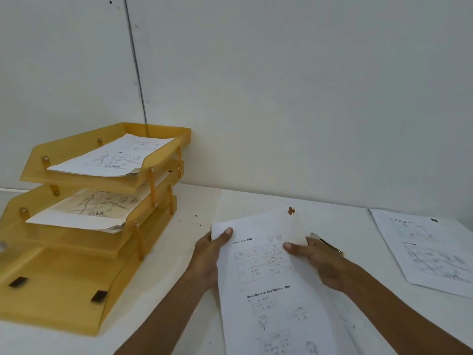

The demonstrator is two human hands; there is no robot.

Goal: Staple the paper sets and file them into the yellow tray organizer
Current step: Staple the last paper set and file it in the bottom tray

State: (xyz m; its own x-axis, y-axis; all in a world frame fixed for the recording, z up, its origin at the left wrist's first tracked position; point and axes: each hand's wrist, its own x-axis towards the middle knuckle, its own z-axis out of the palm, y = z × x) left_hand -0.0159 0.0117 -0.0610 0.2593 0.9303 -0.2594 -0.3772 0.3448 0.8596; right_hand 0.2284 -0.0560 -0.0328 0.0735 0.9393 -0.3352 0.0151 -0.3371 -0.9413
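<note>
A printed paper set (pixel 268 283) lies lifted over the white table in front of me. My left hand (pixel 208 254) grips its upper left edge, thumb on top. My right hand (pixel 317 262) holds its right edge with the thumb on the page. A silver stapler (pixel 325 242) peeks out behind my right hand; whether that hand holds it, I cannot tell. The yellow tray organizer (pixel 76 285) stands at the left with three tiers. Its top tier (pixel 163 129) and middle tier each hold printed sheets; the bottom tier looks bare.
Another stack of printed sheets (pixel 432 252) lies on the table at the right. A white wall rises close behind the table. A small brown mark (pixel 291 210) shows at the held set's far corner.
</note>
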